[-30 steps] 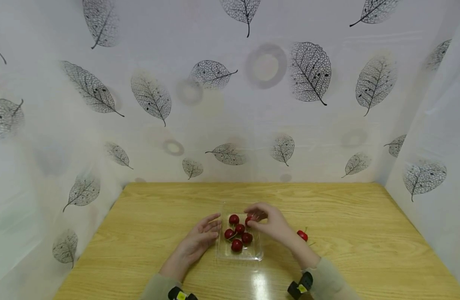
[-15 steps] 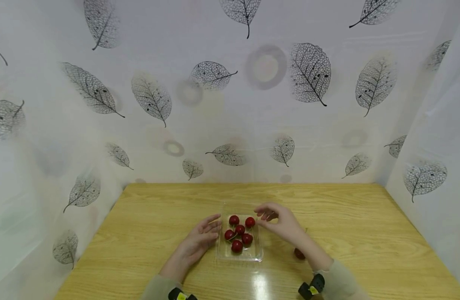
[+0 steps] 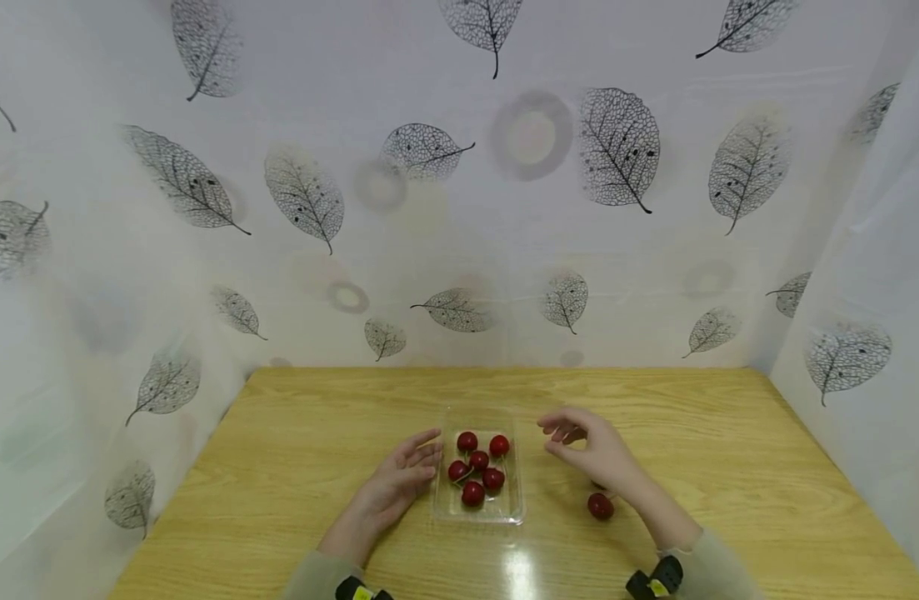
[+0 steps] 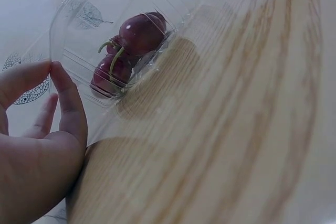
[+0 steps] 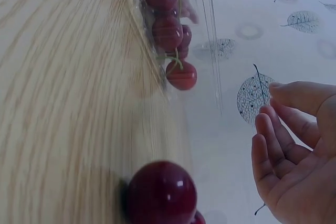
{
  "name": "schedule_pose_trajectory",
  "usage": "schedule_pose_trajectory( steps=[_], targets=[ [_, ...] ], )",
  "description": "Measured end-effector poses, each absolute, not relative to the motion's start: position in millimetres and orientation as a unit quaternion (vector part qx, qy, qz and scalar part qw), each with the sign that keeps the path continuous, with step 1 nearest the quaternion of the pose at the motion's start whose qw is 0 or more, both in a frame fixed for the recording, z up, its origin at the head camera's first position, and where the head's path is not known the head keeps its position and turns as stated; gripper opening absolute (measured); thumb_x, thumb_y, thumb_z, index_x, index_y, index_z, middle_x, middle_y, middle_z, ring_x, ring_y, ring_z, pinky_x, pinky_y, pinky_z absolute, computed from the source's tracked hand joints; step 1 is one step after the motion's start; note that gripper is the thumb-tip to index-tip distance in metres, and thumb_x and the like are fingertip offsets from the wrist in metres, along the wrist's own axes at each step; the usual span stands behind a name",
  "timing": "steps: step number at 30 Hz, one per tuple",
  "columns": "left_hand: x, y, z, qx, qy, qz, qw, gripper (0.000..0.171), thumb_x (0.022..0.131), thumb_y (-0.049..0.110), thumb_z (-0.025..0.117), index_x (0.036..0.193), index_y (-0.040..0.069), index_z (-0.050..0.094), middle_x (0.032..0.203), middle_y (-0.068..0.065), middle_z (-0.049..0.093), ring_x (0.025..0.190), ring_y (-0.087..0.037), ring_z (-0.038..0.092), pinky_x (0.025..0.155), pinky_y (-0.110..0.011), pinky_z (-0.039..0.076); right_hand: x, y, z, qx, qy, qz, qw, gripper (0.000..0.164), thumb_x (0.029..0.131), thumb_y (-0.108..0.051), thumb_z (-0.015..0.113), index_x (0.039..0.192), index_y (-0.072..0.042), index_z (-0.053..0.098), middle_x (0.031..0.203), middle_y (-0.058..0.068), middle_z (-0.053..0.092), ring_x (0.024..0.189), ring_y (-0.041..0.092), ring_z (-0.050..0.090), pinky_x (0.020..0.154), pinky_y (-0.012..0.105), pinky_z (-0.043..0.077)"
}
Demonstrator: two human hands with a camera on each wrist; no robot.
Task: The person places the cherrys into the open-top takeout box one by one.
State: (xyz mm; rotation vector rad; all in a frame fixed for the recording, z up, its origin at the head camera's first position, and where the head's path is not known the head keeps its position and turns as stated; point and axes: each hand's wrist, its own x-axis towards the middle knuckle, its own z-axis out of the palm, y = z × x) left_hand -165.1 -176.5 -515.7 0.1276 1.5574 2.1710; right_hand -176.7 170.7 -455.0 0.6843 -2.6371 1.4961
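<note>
Several dark red cherries (image 3: 473,494) with green stems lie in a clear plastic container (image 3: 479,515). My left hand (image 3: 390,483) rests by the container's left side, its fingertips at the wall. In the left wrist view, the thumb and finger tips of the left hand (image 4: 47,145) meet at the rim. My right hand (image 3: 597,454) hovers right of the container, fingers loosely bent, holding nothing. Just below it on the table lies a loose cherry (image 3: 600,506); another is mostly hidden behind the hand. A large near cherry (image 5: 161,195) shows in the right wrist view.
A light wood table (image 3: 317,408) carries everything. Behind it and at both sides hangs a white curtain (image 3: 459,225) printed with dark leaves. Each wrist wears a black strap (image 3: 656,578).
My right hand has drawn away rightward from the upper-right cherry, which stays in the container. The loose cherry beneath the right wrist has come into view. My left hand keeps its place.
</note>
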Motion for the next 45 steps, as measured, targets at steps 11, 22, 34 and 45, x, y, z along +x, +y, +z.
schedule_pose_trajectory(
  steps=[11,22,34,45],
  targets=[
    [-164,-176,-516,0.043,0.564,0.791,0.232,0.076,0.101,-0.002,0.061,0.165,-0.004,0.021,0.143,-0.003,0.052,0.123,-0.006,0.056,0.096,-0.019,0.051,-174,194,-458,0.201,-0.855,0.478,0.03,0.026,0.094,-0.002,0.076,0.12,0.0,0.073,0.109,0.02,0.074,0.089,0.0,0.066,0.083,0.026,0.06],
    [-164,-176,-517,0.042,0.569,0.788,0.233,0.077,0.101,-0.001,0.061,0.166,-0.003,0.019,0.147,-0.006,0.049,0.124,-0.007,0.055,0.098,-0.019,0.05,-170,212,-464,0.185,-0.864,0.467,0.038,0.027,0.093,-0.003,0.078,0.12,0.0,0.073,0.106,0.018,0.075,0.087,-0.003,0.064,0.081,0.024,0.06],
    [-164,-175,-515,0.039,0.567,0.789,0.233,0.078,0.101,-0.002,0.061,0.166,-0.003,0.018,0.15,-0.009,0.047,0.126,-0.007,0.055,0.099,-0.019,0.051,-166,230,-471,0.155,-0.874,0.458,0.032,0.027,0.093,-0.005,0.079,0.119,-0.001,0.074,0.109,0.017,0.076,0.086,-0.003,0.064,0.081,0.024,0.059],
    [-166,-176,-517,0.038,0.57,0.786,0.235,0.078,0.1,-0.003,0.061,0.166,-0.003,0.019,0.151,-0.008,0.049,0.128,-0.009,0.055,0.1,-0.02,0.051,-163,243,-483,0.142,-0.878,0.456,0.03,0.027,0.089,0.0,0.08,0.116,0.0,0.074,0.106,0.015,0.076,0.084,-0.004,0.063,0.077,0.022,0.058]
  ],
)
